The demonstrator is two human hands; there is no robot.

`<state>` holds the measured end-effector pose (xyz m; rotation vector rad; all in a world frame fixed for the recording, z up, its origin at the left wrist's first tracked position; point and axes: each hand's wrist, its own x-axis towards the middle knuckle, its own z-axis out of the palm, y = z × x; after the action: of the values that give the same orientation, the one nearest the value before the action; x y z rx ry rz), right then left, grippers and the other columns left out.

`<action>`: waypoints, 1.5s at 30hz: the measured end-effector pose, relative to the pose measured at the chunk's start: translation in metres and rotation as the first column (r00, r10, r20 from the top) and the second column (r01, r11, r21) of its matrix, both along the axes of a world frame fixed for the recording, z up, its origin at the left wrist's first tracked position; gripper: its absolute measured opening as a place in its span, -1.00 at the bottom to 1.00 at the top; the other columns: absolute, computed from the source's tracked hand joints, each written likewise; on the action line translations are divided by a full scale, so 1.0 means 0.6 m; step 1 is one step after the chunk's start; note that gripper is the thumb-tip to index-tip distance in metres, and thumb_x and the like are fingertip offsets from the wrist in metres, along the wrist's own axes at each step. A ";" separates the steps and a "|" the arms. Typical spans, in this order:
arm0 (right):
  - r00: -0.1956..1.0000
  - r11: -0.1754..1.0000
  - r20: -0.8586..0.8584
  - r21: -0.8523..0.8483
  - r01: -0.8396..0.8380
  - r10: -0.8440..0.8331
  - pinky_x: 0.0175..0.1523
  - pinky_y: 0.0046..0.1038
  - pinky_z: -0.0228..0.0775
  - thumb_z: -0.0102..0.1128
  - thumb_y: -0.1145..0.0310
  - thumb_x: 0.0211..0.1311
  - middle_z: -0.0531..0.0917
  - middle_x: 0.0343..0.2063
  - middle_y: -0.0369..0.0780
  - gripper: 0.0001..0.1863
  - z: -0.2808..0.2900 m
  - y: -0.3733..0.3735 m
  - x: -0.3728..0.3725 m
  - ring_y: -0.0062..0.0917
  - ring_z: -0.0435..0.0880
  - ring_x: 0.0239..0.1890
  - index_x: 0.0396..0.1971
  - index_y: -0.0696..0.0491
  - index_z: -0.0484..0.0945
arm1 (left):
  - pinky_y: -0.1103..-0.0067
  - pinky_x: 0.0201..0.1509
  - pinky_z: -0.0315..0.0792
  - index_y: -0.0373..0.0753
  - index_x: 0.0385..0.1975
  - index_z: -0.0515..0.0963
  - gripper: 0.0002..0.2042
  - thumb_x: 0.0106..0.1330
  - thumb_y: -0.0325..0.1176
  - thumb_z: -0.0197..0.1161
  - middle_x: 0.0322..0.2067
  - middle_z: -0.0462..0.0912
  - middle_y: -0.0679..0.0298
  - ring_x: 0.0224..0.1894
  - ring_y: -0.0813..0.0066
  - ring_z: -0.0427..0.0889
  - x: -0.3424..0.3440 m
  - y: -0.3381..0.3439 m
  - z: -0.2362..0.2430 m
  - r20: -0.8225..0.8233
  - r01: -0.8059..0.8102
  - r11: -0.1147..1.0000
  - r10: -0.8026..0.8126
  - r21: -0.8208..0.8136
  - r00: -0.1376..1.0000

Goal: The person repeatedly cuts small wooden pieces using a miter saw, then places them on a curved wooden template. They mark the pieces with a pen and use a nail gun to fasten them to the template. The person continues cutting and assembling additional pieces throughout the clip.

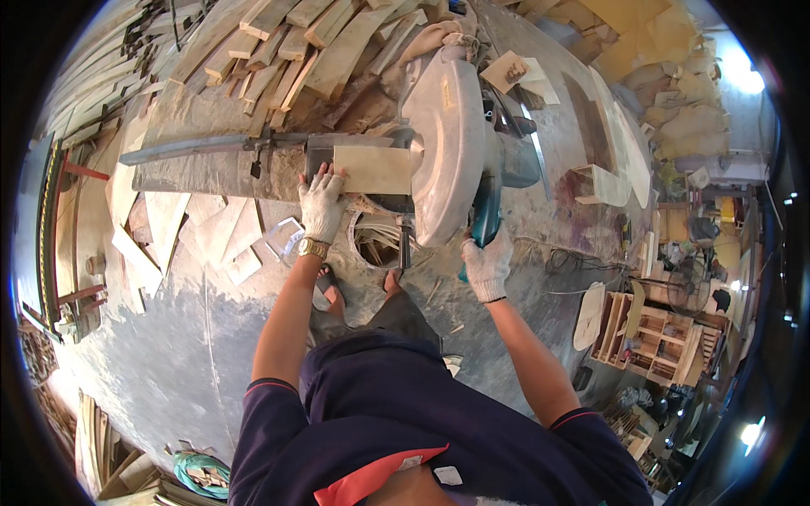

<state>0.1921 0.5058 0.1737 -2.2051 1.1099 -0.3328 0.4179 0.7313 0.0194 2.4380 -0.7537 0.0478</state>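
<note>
A pale flat wooden board point(371, 170) lies on the bed of a miter saw point(443, 139), its right end close to the grey blade guard. My left hand point(321, 204), in a white glove with bare fingertips, rests at the board's left end. Its fingers stretch forward, apart, over the board's end and the dark metal beside it. My right hand point(488, 263), gloved too, is closed around the saw's teal handle point(486, 211). The guard hides the blade.
Stacked planks point(291, 38) fill the space behind the saw. A long metal rail point(194, 148) runs left from it. Below the bed, a round container point(380, 242) holds thin wood strips. Board offcuts point(224, 228) lie on the floor at left; a wooden rack point(662, 341) stands at right.
</note>
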 end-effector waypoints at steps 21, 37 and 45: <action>0.998 0.999 -0.053 -0.030 0.014 -0.016 -0.25 -0.07 0.53 0.39 0.29 0.05 0.68 -0.41 0.03 -0.54 -0.008 0.027 0.003 0.07 0.73 -0.31 -0.10 0.14 0.42 | -0.01 0.53 0.10 -0.14 0.03 0.65 -0.55 0.17 -0.12 0.50 0.28 0.63 0.18 0.44 0.19 0.46 0.007 0.006 -0.011 0.082 0.018 1.000 -0.016 -0.025 0.997; 0.942 0.945 0.083 -0.016 -0.326 0.326 -0.21 -0.09 0.56 0.27 0.13 0.13 0.66 -0.46 0.11 -0.54 0.278 -0.076 0.095 0.06 0.72 -0.35 -0.18 0.24 0.47 | 0.08 0.53 0.15 -0.19 -0.04 0.66 -0.56 0.13 -0.13 0.53 0.12 0.70 0.05 0.39 0.08 0.51 -0.010 0.014 -0.014 0.130 -0.001 0.999 0.007 -0.045 0.991; 0.602 0.781 0.503 -0.475 -0.406 0.620 -0.08 -0.21 0.56 0.04 0.24 0.50 0.69 -0.35 -0.05 -0.70 0.301 -0.196 0.218 -0.19 0.74 -0.28 -0.23 0.17 0.61 | 0.02 0.48 0.19 -0.13 0.42 0.35 -0.02 -0.11 -0.09 0.66 0.29 0.46 -0.01 0.41 -0.10 0.34 0.003 -0.027 0.084 0.157 0.111 0.971 -0.146 0.213 0.977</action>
<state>0.3227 0.3882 0.3544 -2.2765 -0.0002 -0.9653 0.4195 0.7148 0.0697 2.5950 -1.0384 0.1384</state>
